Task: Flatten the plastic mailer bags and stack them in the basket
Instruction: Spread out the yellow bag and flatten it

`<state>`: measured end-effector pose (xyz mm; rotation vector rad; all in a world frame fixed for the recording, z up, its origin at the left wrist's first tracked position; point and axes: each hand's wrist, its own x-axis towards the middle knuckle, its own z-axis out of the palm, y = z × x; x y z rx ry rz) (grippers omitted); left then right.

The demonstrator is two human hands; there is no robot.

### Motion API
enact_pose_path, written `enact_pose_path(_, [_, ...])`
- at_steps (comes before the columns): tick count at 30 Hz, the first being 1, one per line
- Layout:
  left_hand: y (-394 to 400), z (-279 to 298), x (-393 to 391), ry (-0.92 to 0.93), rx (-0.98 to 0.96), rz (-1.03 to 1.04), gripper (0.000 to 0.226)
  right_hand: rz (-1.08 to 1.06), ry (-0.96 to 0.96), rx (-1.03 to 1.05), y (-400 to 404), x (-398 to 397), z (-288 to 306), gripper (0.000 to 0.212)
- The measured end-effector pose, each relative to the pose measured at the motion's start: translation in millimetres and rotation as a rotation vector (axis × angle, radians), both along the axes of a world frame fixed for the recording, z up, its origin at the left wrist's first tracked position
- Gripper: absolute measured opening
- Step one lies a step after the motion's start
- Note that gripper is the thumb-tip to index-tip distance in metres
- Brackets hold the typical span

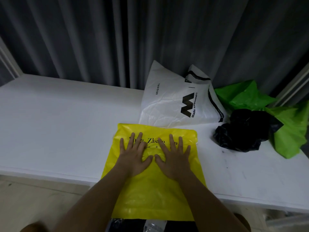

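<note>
We press both palms flat on the yellow mailer bag [154, 190] — our left hand [134, 156] and our right hand [173, 158] lie side by side, fingers straight and spread, thumbs nearly meeting at the middle. Neither hand grips anything; the fingers point away from us and cover part of the black lettering printed near the bag's far edge.

The yellow bag lies on the white table [66, 123], its far part flat on the top and its near part hanging over the table's front edge toward us. Below that hanging end we can see something dark, though too little shows to tell what it is.

Just beyond the yellow bag's far right corner lies a white mailer bag [168, 104] with black print, its far end propped up against the grey curtain [117, 39]. To the right, apart from the yellow bag, sits a crumpled black bag [242, 131], and behind and beside it — touching it — a crumpled green bag [287, 129] spreads toward the table's right end.
</note>
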<state>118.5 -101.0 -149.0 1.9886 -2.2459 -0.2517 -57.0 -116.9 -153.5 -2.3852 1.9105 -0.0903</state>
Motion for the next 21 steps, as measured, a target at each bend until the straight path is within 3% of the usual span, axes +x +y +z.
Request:
enact_pose_path(4, [-1.9, 0.0, -1.3, -0.030, 0.024, 0.007, 0.089, -0.005, 0.019, 0.072, -2.6, 0.4, 5.0, 0.083])
enact_pose_path(9, [4.0, 8.8, -6.5, -0.105, 0.052, 0.056, 0.112, -0.004, 0.019, 0.181, -1.1, 0.6, 21.1, 0.067])
enact_pose_path(13, [25.3, 22.8, -8.5, 0.020, 0.078, 0.221, 0.063, -0.031, -0.059, 0.056, 19.0, -9.7, 37.0, 0.066])
enact_pose_path(17, [53.1, 35.0, 8.9, 0.132, 0.047, 0.403, 0.059, -0.188, -0.118, -0.024, 53.1, -38.1, 46.7, 0.074])
enact_pose_path(21, [78.8, 37.1, 31.6, 0.099, 0.108, 0.541, 0.054, -0.364, -0.164, 0.229, 74.5, -55.7, 50.7, 0.064])
